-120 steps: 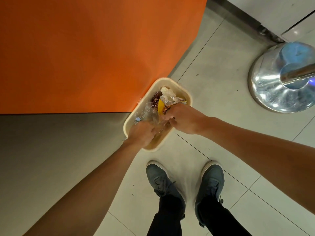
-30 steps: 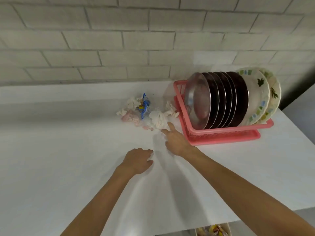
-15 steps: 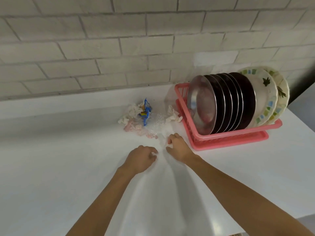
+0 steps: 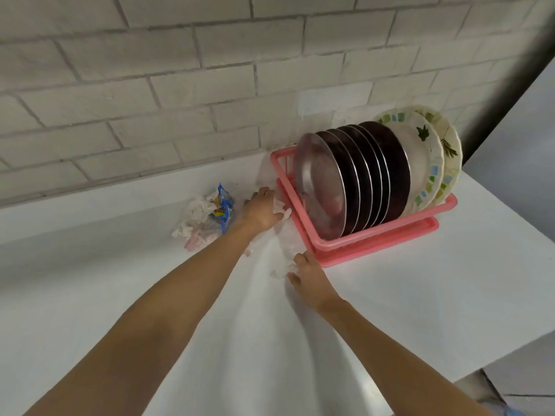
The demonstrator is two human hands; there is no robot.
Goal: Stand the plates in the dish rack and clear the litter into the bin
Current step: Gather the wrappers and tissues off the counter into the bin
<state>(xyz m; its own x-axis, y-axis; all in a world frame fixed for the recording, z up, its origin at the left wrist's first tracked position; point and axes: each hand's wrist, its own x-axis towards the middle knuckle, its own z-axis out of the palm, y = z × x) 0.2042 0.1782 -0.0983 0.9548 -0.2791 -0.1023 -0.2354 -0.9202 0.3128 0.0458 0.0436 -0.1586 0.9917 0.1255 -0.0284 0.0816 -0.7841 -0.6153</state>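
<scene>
— Where does our litter lie?

— In three lots. The litter heap (image 4: 204,219), crumpled tissue with a blue wrapper, sits near the far edge of the table (image 4: 420,295), left of the dish rack (image 4: 375,237). Our left grip (image 4: 261,210) is closed round a white scrap (image 4: 280,208) just beside the rack's left end. Our right grip (image 4: 309,276) has its fingers bent over loose scraps (image 4: 280,271) by the rack's near corner; we cannot tell whether they pinch anything.

— And the plates?

— The steel plates (image 4: 321,181) and patterned plates (image 4: 420,163) all stand on edge in the rack, toward the table's far right corner. That half looks done to us.

— So what next?

— We judge we are gathering litter. We must secure both handfuls, sweep in the heap, then carry everything to the bin, which is out of view.
</scene>
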